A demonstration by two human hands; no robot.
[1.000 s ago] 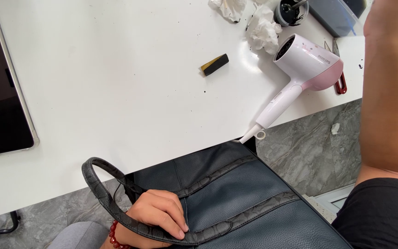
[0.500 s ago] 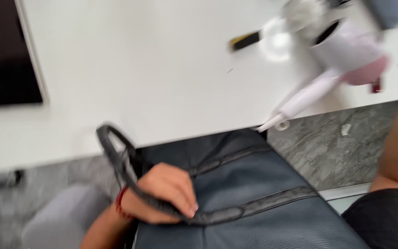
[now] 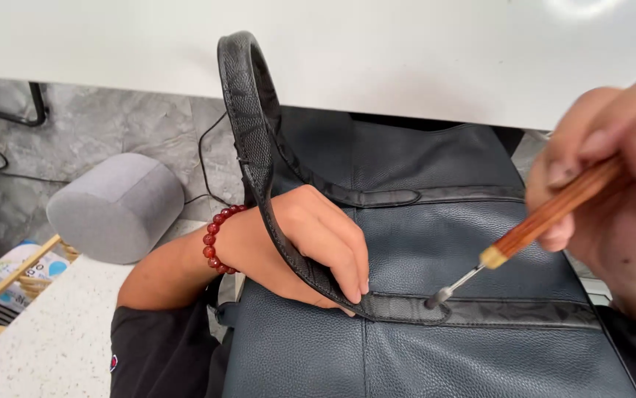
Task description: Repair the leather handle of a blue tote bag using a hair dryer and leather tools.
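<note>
On the lap, below the white counter's (image 3: pixel 406 66) near edge, lies a dark blue-grey leather bag (image 3: pixel 443 243). The left hand (image 3: pixel 310 247), fingers clenched, pins its black textured strap (image 3: pixel 259 169) flat, and should keep clear of the tip. The right hand (image 3: pixel 620 191) grips a wooden-handled metal-tipped tool (image 3: pixel 532 232), tip at the strap end; a grey cylindrical stool (image 3: pixel 115 206) stands far left.

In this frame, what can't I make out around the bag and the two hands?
- Right hand: blurred and cut off by the right edge of the head view; its grip on the wooden-handled tool is unclear.
- Tool tip: too small to tell its shape.
- Left hand: palm hidden beneath the bag handle.
- Bag: top hidden under the white table, bottom cut off.
</note>
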